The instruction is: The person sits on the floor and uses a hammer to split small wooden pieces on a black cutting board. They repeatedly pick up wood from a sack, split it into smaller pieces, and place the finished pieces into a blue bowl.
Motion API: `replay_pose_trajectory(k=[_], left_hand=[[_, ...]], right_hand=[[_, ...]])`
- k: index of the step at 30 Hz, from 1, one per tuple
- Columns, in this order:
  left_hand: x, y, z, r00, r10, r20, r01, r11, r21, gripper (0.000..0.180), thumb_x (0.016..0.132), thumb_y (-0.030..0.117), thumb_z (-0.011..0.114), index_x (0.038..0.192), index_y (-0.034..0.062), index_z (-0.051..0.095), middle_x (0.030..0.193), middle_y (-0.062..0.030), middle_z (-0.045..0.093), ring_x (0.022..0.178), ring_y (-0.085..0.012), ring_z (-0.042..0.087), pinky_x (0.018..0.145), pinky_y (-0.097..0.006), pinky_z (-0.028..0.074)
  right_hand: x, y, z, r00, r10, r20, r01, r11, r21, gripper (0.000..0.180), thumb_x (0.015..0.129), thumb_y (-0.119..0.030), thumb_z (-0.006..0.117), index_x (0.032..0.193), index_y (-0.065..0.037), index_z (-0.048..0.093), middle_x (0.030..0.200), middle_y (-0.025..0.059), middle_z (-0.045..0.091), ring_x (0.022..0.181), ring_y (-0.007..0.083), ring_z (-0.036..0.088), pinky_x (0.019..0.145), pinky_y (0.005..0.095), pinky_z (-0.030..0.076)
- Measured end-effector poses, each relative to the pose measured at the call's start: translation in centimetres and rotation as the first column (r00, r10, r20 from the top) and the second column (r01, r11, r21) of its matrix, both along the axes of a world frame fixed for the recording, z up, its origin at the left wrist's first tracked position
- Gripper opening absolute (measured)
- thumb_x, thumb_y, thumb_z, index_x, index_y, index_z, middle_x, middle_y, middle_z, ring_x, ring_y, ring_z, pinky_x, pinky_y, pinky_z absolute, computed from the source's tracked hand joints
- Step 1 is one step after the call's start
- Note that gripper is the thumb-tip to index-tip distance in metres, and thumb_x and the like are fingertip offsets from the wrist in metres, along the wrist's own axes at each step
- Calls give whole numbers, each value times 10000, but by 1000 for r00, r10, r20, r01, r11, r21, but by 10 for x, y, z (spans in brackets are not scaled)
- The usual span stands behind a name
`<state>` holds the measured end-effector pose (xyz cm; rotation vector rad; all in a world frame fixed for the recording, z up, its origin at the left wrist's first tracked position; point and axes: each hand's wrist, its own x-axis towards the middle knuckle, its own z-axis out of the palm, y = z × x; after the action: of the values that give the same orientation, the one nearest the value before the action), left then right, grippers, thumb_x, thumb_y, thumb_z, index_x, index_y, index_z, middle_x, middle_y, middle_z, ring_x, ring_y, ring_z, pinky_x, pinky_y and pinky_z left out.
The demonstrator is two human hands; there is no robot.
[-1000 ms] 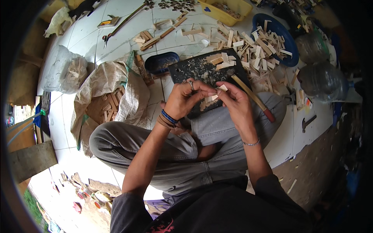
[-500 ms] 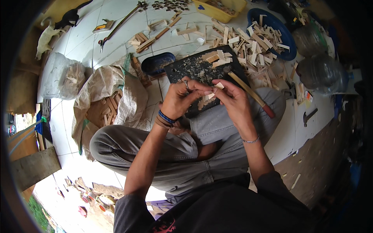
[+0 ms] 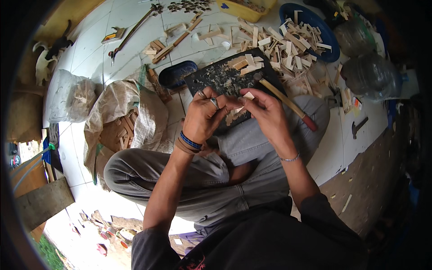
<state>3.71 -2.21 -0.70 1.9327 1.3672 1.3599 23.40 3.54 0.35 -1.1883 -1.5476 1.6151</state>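
Over the lap: both hands meet above the crossed legs in grey trousers (image 3: 189, 180), just in front of a dark work board (image 3: 220, 78).
Left hand (image 3: 204, 118): curled, 2 rings on the fingers, blue and brown bands at the wrist; fingertips close on the near end of a small pale wood piece (image 3: 246, 96).
Right hand (image 3: 266, 112): thumb and fingers pinch the same wood piece from the other side; a thin bracelet sits at the wrist.
Wood piece: held between the 2 hands, lifted off the board, its pale end showing between the fingertips.
Work board: black, strewn with shavings and a few cut pieces, lying on the white tiled floor (image 3: 90, 49) and touching the knees.
Hammer (image 3: 283, 100): wooden handle with a red end, resting across the board's right edge and the right knee.
Blue basin (image 3: 310, 20): beyond the board to the right, heaped with pale wood offcuts (image 3: 288, 45) that spill onto the tiles.
Sack (image 3: 121, 121): open woven bag to the left, wood pieces inside.
Dark oval dish (image 3: 177, 73): just left of the board.
Clear plastic jugs (image 3: 371, 76): at the right, near the basin.
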Motion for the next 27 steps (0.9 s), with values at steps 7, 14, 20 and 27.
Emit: replay_pose_trajectory(k=[7, 14, 20, 27], left_hand=[[0, -4, 1, 996, 6, -85, -7, 1000, -4, 256, 851, 65, 743, 1091, 152, 757, 1049, 33, 778, 751, -213, 575, 735, -331, 446], [9, -4, -5, 985, 141, -100, -137, 989, 52, 313, 937, 188, 741, 1220, 127, 621, 1009, -3, 781, 868, -275, 684, 797, -382, 493], [9, -8, -6, 993, 118, -23, -119, 990, -72, 398, 929, 103, 761, 1236, 63, 511, 990, -55, 790, 967, -263, 777, 801, -325, 594], [9, -8, -5, 987, 155, -33, -155, 988, -14, 358, 928, 150, 769, 1190, 78, 536, 992, -52, 788, 940, -292, 756, 797, -361, 570]], right_hand=[[3, 2, -1, 999, 34, 6, -34, 999, -16, 309, 1012, -171, 702, 1296, -51, 704, 933, -49, 682, 802, 1, 554, 668, 185, 421], [24, 15, 5, 933, -130, 336, -23, 908, 417, 433, 982, -297, 738, 1321, -39, 660, 1065, 117, 728, 983, 249, 701, 844, 370, 546], [92, 29, 6, 564, -304, 768, -436, 681, 589, 467, 951, -322, 741, 1317, -48, 648, 1110, 148, 689, 1055, 357, 656, 992, 462, 432], [112, 17, 46, 679, -185, 711, -260, 844, 469, 416, 1057, -246, 610, 1413, -33, 587, 978, 147, 692, 869, 262, 686, 821, 384, 511]])
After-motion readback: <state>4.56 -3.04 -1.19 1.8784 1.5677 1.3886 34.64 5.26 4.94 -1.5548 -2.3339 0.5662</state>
